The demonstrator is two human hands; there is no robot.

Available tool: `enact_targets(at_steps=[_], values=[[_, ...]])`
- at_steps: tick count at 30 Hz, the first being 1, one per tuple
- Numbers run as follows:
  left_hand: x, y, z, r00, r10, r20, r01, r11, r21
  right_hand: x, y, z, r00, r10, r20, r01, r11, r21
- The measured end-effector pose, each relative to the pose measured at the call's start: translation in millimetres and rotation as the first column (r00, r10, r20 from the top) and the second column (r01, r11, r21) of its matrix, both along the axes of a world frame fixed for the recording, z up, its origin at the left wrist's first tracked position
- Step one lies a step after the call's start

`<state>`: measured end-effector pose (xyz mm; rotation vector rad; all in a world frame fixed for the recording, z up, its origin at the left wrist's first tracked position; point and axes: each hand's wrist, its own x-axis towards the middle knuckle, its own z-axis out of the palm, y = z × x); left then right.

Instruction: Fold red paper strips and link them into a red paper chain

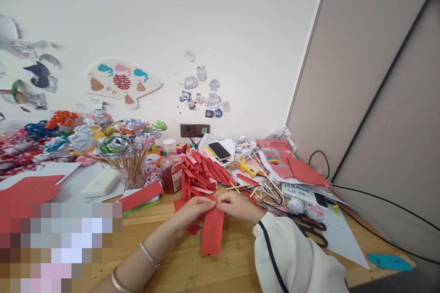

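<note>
A red paper strip (212,234) hangs down toward me, its top end pinched between both hands. My left hand (195,208), closed, grips the upper left corner. On the upper right corner, the fingers of my right hand (233,203) are pressed together. Another piece of red paper (194,229) lies partly hidden under my left hand. Just beyond my fingers sits a heap of folded red paper strips (202,174). Whether the top edge of the held strip is being folded is too small to make out.
Left of the heap stands a jar of dark red liquid (171,169), near a cup of paper flowers on sticks (132,175). Farther right are a yellow glue gun (248,168), black-handled scissors (311,229), a phone (219,150) and loose cables (371,201). A white wall (240,18) rises behind.
</note>
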<state>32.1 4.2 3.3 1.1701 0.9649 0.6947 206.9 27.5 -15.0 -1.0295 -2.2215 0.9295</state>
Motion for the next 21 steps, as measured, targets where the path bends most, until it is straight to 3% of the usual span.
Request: enact_targets(at_steps=[7, 21], values=[[1.3, 5.1, -4.5, 1.0, 0.017, 0.009, -0.018, 1.0, 0.024, 1.6, 3.0, -3.7, 0.999, -0.035, -0.029, 0.036, 0.998, 0.042], [1.8, 2.1, 1.3, 0.995, 0.02, -0.101, -0.012, 0.997, 0.074, 0.3, 0.7, -1.9, 1.0, -0.02, 0.007, 0.02, 0.997, 0.071]])
